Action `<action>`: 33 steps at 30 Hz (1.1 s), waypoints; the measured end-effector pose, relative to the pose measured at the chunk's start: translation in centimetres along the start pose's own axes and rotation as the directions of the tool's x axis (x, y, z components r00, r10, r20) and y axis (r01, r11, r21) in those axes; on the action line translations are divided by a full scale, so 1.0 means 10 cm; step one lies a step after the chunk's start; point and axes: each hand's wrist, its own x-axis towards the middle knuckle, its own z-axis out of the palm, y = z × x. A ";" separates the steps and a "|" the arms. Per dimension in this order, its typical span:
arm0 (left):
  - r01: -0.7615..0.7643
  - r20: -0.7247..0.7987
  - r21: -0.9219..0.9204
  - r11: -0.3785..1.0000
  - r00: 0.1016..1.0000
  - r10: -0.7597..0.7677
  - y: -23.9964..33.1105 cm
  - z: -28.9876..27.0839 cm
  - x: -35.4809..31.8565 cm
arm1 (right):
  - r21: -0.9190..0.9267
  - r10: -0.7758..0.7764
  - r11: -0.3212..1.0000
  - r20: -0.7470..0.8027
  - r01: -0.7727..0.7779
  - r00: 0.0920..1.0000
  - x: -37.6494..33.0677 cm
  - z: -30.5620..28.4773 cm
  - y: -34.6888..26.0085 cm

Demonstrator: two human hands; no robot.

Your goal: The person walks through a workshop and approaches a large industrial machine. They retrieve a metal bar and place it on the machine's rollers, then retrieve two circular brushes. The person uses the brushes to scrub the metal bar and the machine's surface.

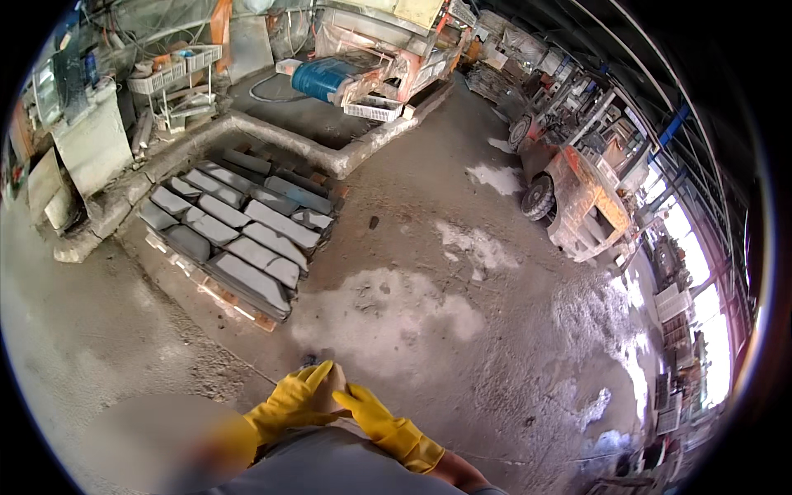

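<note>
My left hand [297,402], in a yellow rubber glove, is closed around a small beige piece [332,384] close in front of my body. From the other side, my right hand [381,419], gloved alike, grips the same piece with its fingertips. What the beige piece is I cannot make out, as the gloves cover much of it. Beyond my hands, to the left, grey stone slabs [260,226] lie in rows on a low wooden pallet [216,289].
A raised concrete curb [280,136] bounds a pit behind the slabs, with a blue drum-shaped part [323,80] of a machine above it. White crates [169,74] stand far left. A worn orange forklift [587,202] is parked at right. Pale wet patches [388,313] mark the floor.
</note>
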 end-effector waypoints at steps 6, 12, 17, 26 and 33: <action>-0.143 0.067 0.048 0.989 0.988 0.140 -0.73 0.05 1.94 | 0.191 -0.075 0.976 -0.152 0.103 0.986 0.77 -1.10 -1.14; -0.264 0.280 0.115 0.958 0.934 0.223 -1.25 0.18 3.80 | 0.290 -0.122 0.941 -0.181 0.171 0.976 1.55 -2.07 -1.85; -0.029 0.305 0.180 0.983 0.952 -0.028 -1.73 0.31 5.18 | 0.378 -0.125 0.906 -0.187 0.189 0.974 2.46 -3.16 -2.50; 0.885 0.351 -0.410 0.220 0.375 -0.858 -3.55 0.11 5.79 | 0.179 -0.125 0.970 -0.213 0.164 0.969 3.77 -5.23 -4.01; 0.966 0.344 -0.249 -0.065 0.025 -0.939 -4.15 0.96 4.71 | 0.122 -0.009 0.991 -0.336 0.053 0.942 4.99 -6.66 -4.48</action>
